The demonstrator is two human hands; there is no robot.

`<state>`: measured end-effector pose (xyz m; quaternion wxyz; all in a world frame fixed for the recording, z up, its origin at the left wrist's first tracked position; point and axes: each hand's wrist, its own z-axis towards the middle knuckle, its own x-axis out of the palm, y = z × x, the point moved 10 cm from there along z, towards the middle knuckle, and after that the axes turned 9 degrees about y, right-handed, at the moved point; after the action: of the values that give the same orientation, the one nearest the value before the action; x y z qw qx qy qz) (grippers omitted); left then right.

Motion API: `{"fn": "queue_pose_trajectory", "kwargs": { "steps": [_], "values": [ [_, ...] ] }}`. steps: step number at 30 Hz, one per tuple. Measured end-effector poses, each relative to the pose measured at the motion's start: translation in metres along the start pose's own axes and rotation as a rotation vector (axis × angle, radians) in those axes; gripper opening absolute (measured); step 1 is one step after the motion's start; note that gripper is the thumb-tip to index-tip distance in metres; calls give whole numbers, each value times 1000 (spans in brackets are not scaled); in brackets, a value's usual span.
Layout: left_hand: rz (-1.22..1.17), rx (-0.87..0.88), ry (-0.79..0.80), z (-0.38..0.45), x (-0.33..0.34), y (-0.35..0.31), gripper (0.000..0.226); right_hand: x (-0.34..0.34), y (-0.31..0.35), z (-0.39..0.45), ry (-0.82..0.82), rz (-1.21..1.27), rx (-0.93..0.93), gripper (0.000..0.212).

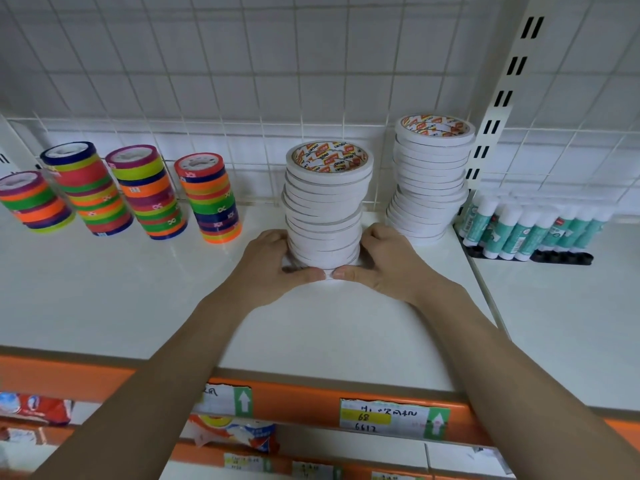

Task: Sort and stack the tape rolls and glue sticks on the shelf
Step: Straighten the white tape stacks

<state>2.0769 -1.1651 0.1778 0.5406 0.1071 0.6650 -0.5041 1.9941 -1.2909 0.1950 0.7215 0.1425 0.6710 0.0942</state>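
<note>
Nearest, orange price rail (304,407) with paper labels along the shelf's front edge; white shelf (104,299) above it. Mid-shelf, left hand (273,268) and right hand (377,265) each grip the base of the white tape stack (325,216), fingers curled round it, thumbs almost meeting in front; stack upright, slightly uneven. Second white tape stack (429,181) just beside, toward the back right corner. Four coloured tape stacks (145,192) along the back left. Glue sticks (519,230) upright on the adjoining shelf to the right; wire grid (242,64) behind.
</note>
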Motion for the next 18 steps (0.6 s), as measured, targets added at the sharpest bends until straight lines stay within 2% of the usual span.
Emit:
{"fn": "queue_pose_trajectory", "kwargs": {
  "steps": [4, 5, 6, 10, 14, 18],
  "values": [
    [147, 10, 25, 1, 4, -1, 97, 5, -2, -2, 0, -57, 14, 106],
    [176, 15, 19, 0, 3, -1, 98, 6, -2, -2, 5, -48, 15, 109],
    [204, 24, 8, -1, 1, -4, 97, 6, -1, -3, 17, -34, 15, 106],
    [238, 17, -67, -8, -11, -16, 89, 8, -4, -5, 100, 97, 24, 63],
    [213, 16, -186, -13, -29, -17, 86, 4, -8, -6, 114, 269, 10, 60],
    [199, 18, -153, -12, -26, -16, 90, 3, -7, -6, 131, 237, 4, 49]
  ]
}}
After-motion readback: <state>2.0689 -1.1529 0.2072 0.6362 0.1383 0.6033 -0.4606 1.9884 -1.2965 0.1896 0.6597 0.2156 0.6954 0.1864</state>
